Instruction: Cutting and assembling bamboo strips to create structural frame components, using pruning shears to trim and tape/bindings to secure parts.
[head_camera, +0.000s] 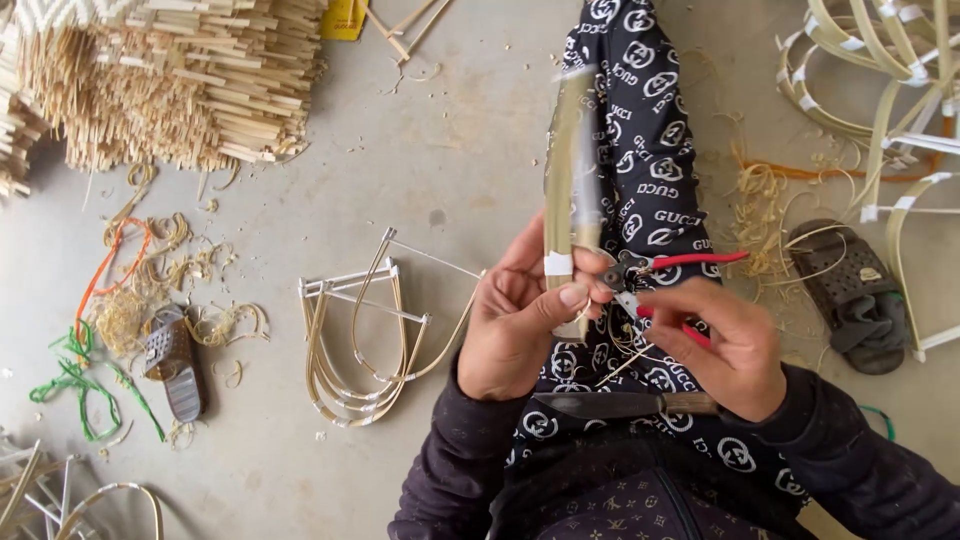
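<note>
On my lap I see a knife (625, 404). Above it my right hand (722, 347) grips red-handled pliers (655, 275), and my left hand (520, 320) pinches a taped bamboo strip (566, 180) upright over the floor (420, 160).

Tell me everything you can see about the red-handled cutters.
The red-handled cutters are small pruning shears with thin red grips and a dark metal head. The right hand holds them, handles spread, pointing left. The head meets the pale bent bamboo strip by its white tape band, which the left hand pinches.
</note>
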